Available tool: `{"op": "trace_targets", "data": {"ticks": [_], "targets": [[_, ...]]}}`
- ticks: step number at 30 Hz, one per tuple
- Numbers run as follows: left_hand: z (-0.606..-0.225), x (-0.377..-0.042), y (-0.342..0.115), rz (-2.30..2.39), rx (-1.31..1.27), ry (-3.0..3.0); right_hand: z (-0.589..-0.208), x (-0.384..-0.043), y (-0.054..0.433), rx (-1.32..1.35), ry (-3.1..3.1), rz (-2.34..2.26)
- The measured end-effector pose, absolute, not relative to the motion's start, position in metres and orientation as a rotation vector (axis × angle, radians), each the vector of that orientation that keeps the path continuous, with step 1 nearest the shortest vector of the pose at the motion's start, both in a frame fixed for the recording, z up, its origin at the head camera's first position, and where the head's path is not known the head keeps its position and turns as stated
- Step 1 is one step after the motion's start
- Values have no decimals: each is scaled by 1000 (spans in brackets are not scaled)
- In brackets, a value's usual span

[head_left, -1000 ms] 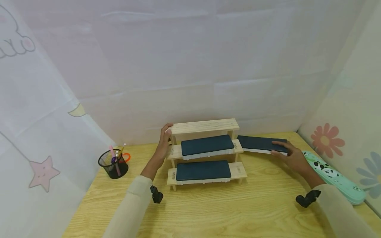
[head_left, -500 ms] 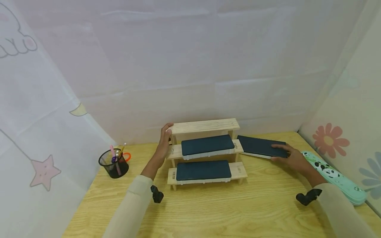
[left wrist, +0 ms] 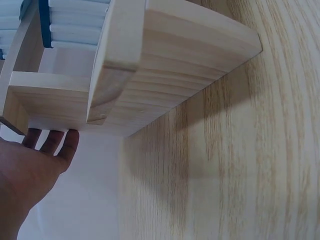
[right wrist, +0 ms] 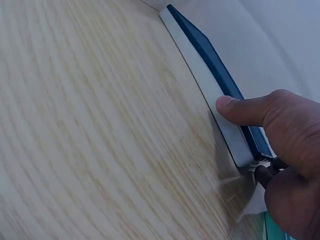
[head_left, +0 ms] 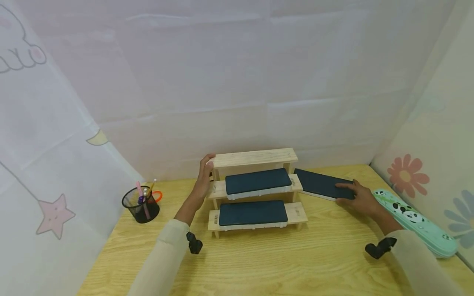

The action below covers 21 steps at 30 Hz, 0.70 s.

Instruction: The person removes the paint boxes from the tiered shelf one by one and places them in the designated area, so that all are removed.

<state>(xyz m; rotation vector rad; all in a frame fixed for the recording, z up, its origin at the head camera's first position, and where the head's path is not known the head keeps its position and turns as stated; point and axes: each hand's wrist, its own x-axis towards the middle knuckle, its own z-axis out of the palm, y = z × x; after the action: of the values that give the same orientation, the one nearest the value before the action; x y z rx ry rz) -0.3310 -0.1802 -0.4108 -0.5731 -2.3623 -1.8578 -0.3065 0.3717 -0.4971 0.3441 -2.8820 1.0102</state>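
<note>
A three-tier wooden shelf (head_left: 255, 158) stands on the table by the back wall. My left hand (head_left: 203, 176) grips the left end of its top tier; in the left wrist view the left hand's fingers (left wrist: 52, 141) show at the board's edge. On the middle tier lies a flat box with a dark blue lid (head_left: 258, 181), and a similar box (head_left: 253, 213) rests on the bottom tier. To the right of the shelf, a third dark-blue-lidded box (head_left: 322, 183) lies angled. My right hand (head_left: 361, 198) holds its right end, thumb pressed on the white side (right wrist: 212, 90).
A black mesh pen cup (head_left: 142, 205) with pens and orange-handled scissors (head_left: 157, 195) stands left of the shelf. A mint panda pencil case (head_left: 416, 222) lies right of my right hand, along the right wall. Cloth walls enclose the wooden table (head_left: 259, 263).
The right end of the third box has swung towards me, so it lies more angled. My right hand has moved slightly with it. The left hand and shelf stay put.
</note>
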Motion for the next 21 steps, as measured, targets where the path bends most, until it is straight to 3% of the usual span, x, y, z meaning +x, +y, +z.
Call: {"op": "trace_targets", "data": {"ticks": [5, 12, 21], "targets": [[-424, -339, -183, -1858, -522, -2377, -499, -307, 371, 379, -2872, 932], [-431, -317, -192, -2007, -517, -2366, -495, -306, 360, 513, -2753, 806], [-466, -293, -193, -2063, -520, -2296, -459, -314, 325, 596, -2462, 859]]}}
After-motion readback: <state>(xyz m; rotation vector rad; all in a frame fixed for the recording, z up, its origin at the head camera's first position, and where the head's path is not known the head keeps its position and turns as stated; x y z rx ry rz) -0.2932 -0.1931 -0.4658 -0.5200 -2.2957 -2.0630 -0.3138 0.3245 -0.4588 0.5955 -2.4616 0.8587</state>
